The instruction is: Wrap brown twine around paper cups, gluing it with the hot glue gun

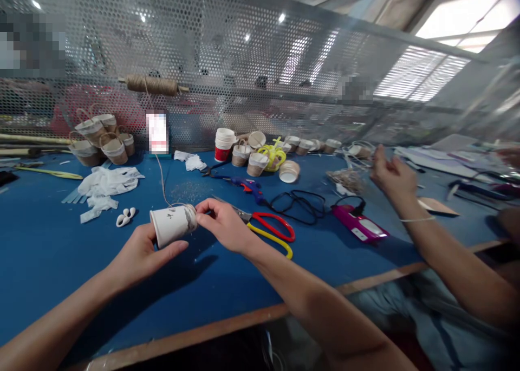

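A white paper cup [169,225] lies tilted on its side in the air above the blue table, its open rim toward the left. My left hand [152,254] grips it from the rim end, some fingers inside the cup. At its base end, my right hand [221,222] pinches near a few turns of twine [190,211] wound round the cup. The twine runs up to a brown spool [152,84] on a rod at the mesh. Beside my right hand lie scissors [276,227] with one red and one yellow handle.
A blue glue gun [248,187] and its cord lie beyond the scissors, near a purple power strip [359,223]. Twine-covered cups [257,164] stand at the back. White gloves [109,181] lie left. At right, a co-worker's hand [394,176] is raised over the table.
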`<state>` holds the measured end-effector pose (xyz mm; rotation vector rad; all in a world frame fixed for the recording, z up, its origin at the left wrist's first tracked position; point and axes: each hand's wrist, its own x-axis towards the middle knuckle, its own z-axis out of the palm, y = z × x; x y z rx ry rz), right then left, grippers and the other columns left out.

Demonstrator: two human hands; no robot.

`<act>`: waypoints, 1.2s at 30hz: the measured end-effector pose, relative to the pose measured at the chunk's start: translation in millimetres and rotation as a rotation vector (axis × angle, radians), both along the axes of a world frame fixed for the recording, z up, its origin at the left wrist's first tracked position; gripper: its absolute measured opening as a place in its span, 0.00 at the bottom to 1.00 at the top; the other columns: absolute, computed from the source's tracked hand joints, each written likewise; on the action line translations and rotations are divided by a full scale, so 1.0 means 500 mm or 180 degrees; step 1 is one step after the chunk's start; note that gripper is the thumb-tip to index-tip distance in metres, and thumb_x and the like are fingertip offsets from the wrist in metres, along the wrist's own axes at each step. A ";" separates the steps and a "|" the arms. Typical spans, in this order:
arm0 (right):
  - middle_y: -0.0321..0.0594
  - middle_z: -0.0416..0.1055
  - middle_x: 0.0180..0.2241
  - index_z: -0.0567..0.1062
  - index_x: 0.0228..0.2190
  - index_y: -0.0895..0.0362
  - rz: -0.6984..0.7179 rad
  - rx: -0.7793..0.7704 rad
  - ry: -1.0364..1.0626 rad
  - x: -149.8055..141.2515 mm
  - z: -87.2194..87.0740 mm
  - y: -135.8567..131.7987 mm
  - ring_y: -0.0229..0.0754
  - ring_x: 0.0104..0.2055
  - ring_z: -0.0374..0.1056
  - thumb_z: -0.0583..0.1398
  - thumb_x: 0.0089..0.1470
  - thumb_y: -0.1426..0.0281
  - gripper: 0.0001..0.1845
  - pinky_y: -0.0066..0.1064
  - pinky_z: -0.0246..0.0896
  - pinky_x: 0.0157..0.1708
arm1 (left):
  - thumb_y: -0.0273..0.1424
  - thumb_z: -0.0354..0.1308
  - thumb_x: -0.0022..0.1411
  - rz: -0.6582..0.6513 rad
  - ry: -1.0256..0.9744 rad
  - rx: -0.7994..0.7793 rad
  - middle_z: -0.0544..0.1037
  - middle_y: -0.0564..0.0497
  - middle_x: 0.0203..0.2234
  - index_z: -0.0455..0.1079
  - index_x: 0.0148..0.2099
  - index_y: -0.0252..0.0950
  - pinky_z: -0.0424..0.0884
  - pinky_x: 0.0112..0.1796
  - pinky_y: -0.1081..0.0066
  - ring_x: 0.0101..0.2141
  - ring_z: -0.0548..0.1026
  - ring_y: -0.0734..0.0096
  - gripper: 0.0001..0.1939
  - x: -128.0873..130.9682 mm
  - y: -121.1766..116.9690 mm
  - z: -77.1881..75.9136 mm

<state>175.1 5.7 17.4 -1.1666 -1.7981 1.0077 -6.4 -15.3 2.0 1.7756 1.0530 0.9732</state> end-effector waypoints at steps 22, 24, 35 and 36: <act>0.34 0.64 0.24 0.67 0.26 0.58 0.0019 0.0262 0.0094 -0.002 0.011 -0.011 0.34 0.27 0.59 0.52 0.51 0.67 0.08 0.27 0.55 0.30 | 0.33 0.60 0.50 0.0203 -0.0459 -0.0418 0.78 0.46 0.38 0.73 0.41 0.33 0.69 0.42 0.64 0.39 0.74 0.60 0.15 -0.003 0.007 0.003; 0.35 0.64 0.25 0.68 0.26 0.58 0.0020 0.0291 0.0117 -0.001 0.015 -0.015 0.34 0.28 0.59 0.51 0.53 0.66 0.11 0.27 0.55 0.31 | 0.33 0.61 0.49 0.0249 -0.0862 -0.0635 0.78 0.46 0.38 0.73 0.40 0.33 0.69 0.42 0.66 0.38 0.75 0.63 0.15 -0.003 0.010 0.000; 0.33 0.65 0.23 0.67 0.25 0.57 0.0021 0.0748 -0.0384 -0.002 0.026 -0.033 0.33 0.25 0.59 0.56 0.48 0.71 0.03 0.27 0.56 0.28 | 0.30 0.64 0.48 0.0270 -0.1794 -0.1410 0.79 0.47 0.35 0.74 0.38 0.32 0.68 0.40 0.71 0.34 0.75 0.68 0.13 0.010 0.007 0.006; 0.33 0.64 0.22 0.67 0.24 0.57 0.0020 0.0755 -0.0393 -0.001 0.025 -0.033 0.33 0.25 0.59 0.55 0.48 0.71 0.03 0.27 0.56 0.27 | 0.30 0.64 0.48 0.0279 -0.1740 -0.1363 0.79 0.47 0.35 0.74 0.38 0.32 0.68 0.40 0.71 0.35 0.75 0.68 0.13 0.010 0.006 0.005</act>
